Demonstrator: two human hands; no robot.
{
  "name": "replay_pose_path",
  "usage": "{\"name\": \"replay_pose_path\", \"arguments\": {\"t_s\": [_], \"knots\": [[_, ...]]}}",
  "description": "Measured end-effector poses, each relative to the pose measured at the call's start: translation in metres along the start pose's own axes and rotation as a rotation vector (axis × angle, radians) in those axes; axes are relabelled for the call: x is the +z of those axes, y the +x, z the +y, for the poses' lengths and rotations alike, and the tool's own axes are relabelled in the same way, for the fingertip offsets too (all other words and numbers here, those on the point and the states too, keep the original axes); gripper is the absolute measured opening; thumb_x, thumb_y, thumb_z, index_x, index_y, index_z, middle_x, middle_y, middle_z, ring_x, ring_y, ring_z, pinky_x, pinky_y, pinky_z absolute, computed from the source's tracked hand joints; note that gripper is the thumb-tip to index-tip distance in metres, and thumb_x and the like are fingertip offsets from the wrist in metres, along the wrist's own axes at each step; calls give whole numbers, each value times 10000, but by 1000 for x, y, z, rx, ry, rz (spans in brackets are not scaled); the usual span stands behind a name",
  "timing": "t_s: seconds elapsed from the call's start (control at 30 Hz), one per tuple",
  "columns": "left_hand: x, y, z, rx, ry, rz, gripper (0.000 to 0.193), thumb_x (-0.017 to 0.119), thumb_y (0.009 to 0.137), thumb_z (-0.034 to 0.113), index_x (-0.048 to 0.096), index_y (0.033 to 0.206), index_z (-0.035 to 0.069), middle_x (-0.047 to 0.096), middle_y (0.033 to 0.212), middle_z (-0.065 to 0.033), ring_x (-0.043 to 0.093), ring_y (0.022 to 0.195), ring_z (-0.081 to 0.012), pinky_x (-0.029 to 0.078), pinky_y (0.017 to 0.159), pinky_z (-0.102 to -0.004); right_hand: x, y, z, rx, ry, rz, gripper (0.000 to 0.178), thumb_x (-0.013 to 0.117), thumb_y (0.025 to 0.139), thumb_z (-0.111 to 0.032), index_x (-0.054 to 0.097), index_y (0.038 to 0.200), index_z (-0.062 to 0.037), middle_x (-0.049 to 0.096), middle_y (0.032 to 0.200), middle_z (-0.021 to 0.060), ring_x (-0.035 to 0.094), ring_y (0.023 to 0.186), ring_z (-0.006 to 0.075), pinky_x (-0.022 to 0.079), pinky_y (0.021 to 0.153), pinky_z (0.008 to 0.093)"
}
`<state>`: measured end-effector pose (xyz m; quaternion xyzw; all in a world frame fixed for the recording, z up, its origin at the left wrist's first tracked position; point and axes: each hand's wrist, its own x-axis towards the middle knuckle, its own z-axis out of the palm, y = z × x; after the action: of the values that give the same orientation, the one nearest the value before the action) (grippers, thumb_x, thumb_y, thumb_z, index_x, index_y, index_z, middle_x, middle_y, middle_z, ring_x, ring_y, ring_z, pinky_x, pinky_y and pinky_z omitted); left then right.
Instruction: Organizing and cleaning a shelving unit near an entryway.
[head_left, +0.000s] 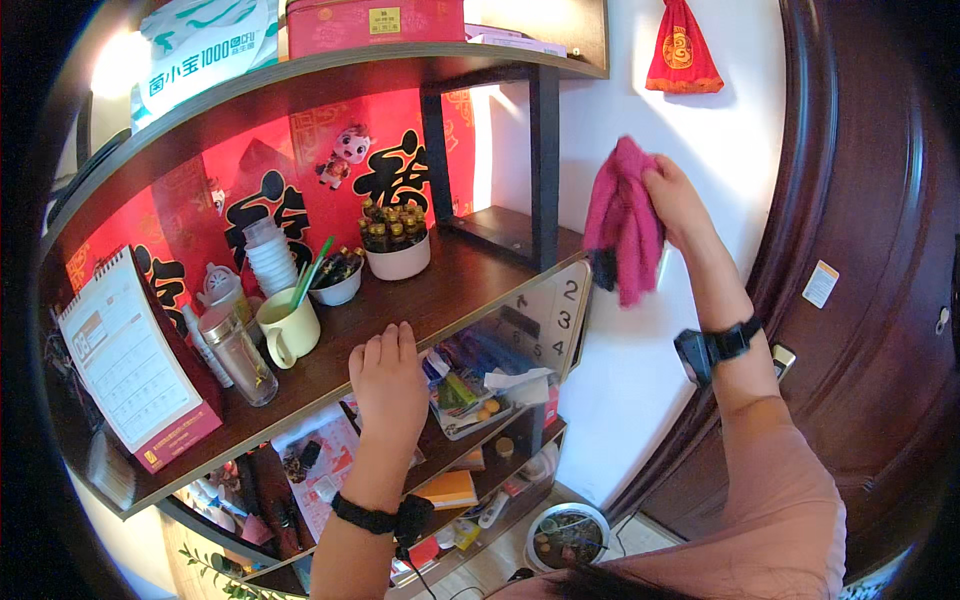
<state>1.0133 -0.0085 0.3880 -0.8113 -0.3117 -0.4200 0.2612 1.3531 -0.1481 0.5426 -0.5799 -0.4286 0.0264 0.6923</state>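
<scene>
My right hand [678, 200] is raised beside the white wall, its fingers closed on a crumpled pink cloth [625, 220] that hangs down near the shelf's right end. A dark patch shows at the cloth's lower left. My left hand [388, 385] lies on the front edge of the dark wooden shelf [455, 285], fingers stretched out and holding nothing. Close to it stands a cream mug [290, 325] with green sticks in it. Behind are a small white bowl [338, 288] of dark items and a larger white bowl [397, 262] of small gold-capped bottles.
Left of the mug stand a clear tumbler [240, 355], stacked plastic cups [270, 258] and a desk calendar [140, 350]. Below, a clear bin [470, 410] and a clock [565, 310] sit on lower shelves. A plant pot [567, 535] is on the floor; a brown door [880, 200] is at right.
</scene>
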Motion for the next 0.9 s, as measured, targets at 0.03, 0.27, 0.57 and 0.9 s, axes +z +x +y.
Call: {"name": "replay_pose_path", "arguments": {"t_s": [0.03, 0.27, 0.57, 0.9], "knots": [[-1, -1, -2, 6, 29, 37, 420, 672, 723, 195, 611, 1107, 38, 618, 1083, -89, 565, 984, -238, 411, 893, -396, 11, 8, -1, -13, 35, 5, 296, 430, 891, -73, 509, 1170, -15, 605, 959, 100, 589, 801, 167, 498, 723, 293], [1, 1, 0, 2, 24, 31, 430, 667, 715, 178, 607, 1116, 32, 619, 1078, -92, 565, 977, -245, 407, 889, -402, 84, 93, 39, -69, -226, -250, 466, 602, 868, -226, 481, 1281, -49, 605, 1126, 138, 568, 989, 234, 460, 842, 365], [-2, -1, 1, 1, -3, -22, 379, 590, 770, 142, 589, 1122, 1, 614, 1115, -124, 576, 1007, -266, 395, 907, -424, 121, 136, 149, -304, -759, -1097, 581, 635, 836, -320, 464, 1267, 30, 556, 1200, 192, 514, 1115, 263, 368, 981, 322], [-2, -1, 2, -7, 24, -13, 453, 654, 689, 137, 596, 1127, 38, 603, 1129, -101, 571, 995, -259, 401, 885, -424, 163, 142, 116, -211, -978, -1249, 573, 551, 880, -261, 346, 1380, -73, 532, 1272, 164, 513, 1132, 257, 372, 991, 362]]}}
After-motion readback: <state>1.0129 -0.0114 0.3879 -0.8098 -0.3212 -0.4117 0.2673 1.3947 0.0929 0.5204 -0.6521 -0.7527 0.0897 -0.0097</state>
